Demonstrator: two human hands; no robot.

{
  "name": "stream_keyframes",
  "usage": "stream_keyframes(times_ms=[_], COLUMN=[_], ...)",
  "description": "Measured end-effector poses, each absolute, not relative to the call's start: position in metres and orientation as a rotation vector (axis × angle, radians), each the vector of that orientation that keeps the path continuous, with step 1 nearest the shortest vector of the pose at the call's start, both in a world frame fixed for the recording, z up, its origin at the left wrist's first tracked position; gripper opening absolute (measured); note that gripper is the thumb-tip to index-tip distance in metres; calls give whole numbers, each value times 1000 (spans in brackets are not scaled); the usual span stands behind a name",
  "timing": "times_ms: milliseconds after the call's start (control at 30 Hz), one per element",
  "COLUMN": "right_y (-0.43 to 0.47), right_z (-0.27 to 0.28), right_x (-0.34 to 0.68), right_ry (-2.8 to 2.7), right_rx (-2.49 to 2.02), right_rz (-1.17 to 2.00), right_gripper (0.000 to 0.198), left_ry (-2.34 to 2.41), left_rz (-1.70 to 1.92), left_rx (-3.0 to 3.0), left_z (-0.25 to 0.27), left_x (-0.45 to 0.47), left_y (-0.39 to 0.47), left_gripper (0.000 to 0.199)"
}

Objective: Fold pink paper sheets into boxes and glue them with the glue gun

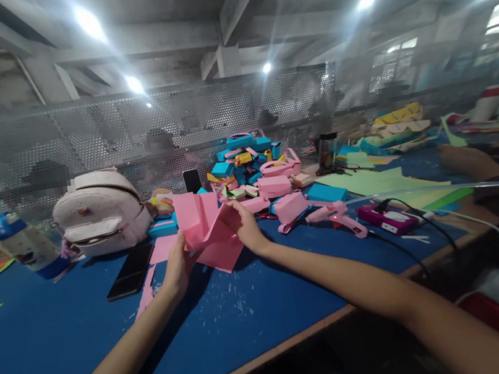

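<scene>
A creased sheet of pink paper (200, 219) is held up between my two hands over the blue table. My left hand (178, 260) grips its left edge, thumb pressed on the near side. At the right edge my right hand (242, 228) pinches the paper with bent fingers. Below it, a second pink piece (223, 255) hangs or lies toward the table; I cannot tell whether it is part of the same sheet. Beside my left hand lie a flat pink piece (163, 248) and a narrow pink strip (147, 295).
Behind my hands rises a pile of blue, pink and yellow folded paper pieces (245, 159). A pink glue gun (336, 218) and purple power strip (388, 219) lie right. Left are a black phone (131, 272), white backpack (98, 212) and bottle (26, 245). Another person's hand (466, 161) is far right.
</scene>
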State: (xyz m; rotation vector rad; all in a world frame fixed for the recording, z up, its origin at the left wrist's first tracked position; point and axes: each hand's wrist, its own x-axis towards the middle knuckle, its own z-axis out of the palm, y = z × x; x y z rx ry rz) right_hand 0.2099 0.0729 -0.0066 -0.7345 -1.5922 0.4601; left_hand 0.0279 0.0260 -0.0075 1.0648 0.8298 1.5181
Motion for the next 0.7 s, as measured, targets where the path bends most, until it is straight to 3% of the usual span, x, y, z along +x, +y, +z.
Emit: stream_keyframes(times_ms=[333,700], right_y=[79,72], right_z=[-7,1], right_x=[210,215], right_ry=[-1472,-1614], right_rx=[-736,-694], right_rz=[538,435], right_gripper=[20,23], left_ry=[846,797], left_rz=[1528,1582], left_rx=[1233,1137], left_z=[-16,-8], left_x=[23,22], left_y=[31,27], left_gripper=[46,28])
